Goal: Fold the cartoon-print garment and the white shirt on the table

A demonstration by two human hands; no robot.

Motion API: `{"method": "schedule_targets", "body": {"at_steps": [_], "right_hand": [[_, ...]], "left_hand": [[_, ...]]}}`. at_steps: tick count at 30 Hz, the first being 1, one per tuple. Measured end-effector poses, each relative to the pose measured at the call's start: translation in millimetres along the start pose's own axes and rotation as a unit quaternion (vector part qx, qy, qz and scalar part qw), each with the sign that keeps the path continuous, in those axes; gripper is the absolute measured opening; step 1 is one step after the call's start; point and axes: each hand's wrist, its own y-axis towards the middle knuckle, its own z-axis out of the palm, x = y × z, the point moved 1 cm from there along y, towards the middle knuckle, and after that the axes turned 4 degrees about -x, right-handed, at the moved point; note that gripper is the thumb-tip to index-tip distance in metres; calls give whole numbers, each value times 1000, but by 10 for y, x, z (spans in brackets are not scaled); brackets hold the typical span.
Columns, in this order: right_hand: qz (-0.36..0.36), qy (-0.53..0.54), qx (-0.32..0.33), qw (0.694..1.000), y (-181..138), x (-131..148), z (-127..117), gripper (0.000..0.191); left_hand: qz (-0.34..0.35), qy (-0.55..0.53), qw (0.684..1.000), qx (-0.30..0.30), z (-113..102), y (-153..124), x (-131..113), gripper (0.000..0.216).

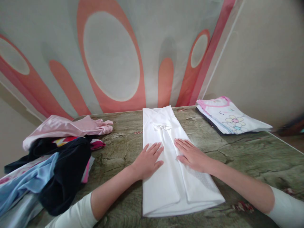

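Observation:
A white shirt (163, 186) lies lengthwise on the table, both its sides folded in toward the middle so that it forms a long strip. Its neckline shows near the far end. My left hand (149, 161) rests flat on the left folded side, fingers spread. On the right folded side lies my right hand (193, 155), palm down with the fingers stretched out. Neither hand grips the cloth.
Loose clothes in a heap, with a pink garment (68, 126), a black one (68, 174) and a light blue one (33, 180), cover the table's left side. A stack of folded shirts (228, 115) sits at the back right. A patterned wall panel (152, 47) stands behind the wood-look table (121, 152).

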Motion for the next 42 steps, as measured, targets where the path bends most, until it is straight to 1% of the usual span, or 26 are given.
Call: {"method": "schedule_targets", "body": {"at_steps": [4, 9, 13, 17, 19, 21, 23, 26, 30, 32, 36, 39, 42], "right_hand": [[-2, 9, -6, 1000, -81, 105, -1, 62], [0, 8, -10, 1000, -65, 102, 15, 61], [1, 4, -13, 1000, -74, 99, 15, 61], [3, -10, -10, 1000, -78, 99, 8, 61], [1, -9, -12, 1000, -76, 102, 0, 61], [-2, -6, -17, 1000, -78, 112, -13, 60], [-6, -6, -21, 1000, -90, 132, -29, 58], [-15, -17, -14, 1000, -126, 183, -51, 59], [-29, -33, 5, 999, -201, 260, -69, 61], [-37, -32, 13, 999, -244, 295, -74, 61], [-48, -10, 14, 999, -329, 345, -98, 61], [-54, 17, 20, 998, -375, 329, -152, 60], [-41, 48, -12, 998, -398, 254, -262, 55]], "left_hand": [[35, -18, 999, 14, -35, -65, -162, 53], [49, -32, 998, 23, -73, -76, -219, 54], [83, -59, 994, 26, -86, -127, -284, 56], [131, -106, 984, 54, -173, -157, -356, 55], [159, -131, 975, 77, -235, -155, -371, 53], [175, -151, 969, 86, -273, -146, -366, 53], [161, -150, 973, 73, -264, -137, -341, 53], [115, -109, 986, 49, -181, -147, -302, 54], [96, -76, 991, 51, -110, -246, -334, 58], [100, -79, 990, 53, -138, -334, -382, 58], [117, -109, 985, 71, -264, -552, -450, 60], [125, -144, 978, 81, -364, -712, -413, 59], [96, -179, 977, 59, -457, -835, -328, 48]]}}
